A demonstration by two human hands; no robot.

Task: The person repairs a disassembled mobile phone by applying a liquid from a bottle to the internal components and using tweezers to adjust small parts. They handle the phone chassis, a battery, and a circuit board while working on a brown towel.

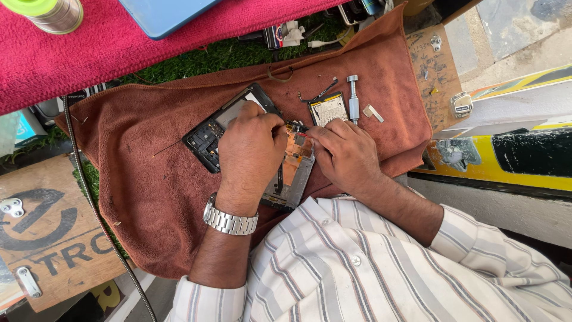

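On the brown towel (pixel 149 197), the left hand (pixel 247 155) presses flat on the opened phone (pixel 295 173), grip closed on its frame to steady it. Touching that phone's top edge, the right hand (pixel 345 155) pinches a thin tool (pixel 302 135). Beyond the phone lie a small metal module (pixel 328 108) and a screwdriver (pixel 353 98), within reach.

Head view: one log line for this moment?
left hand on opened phone | right hand at its top edge | brown towel underneath
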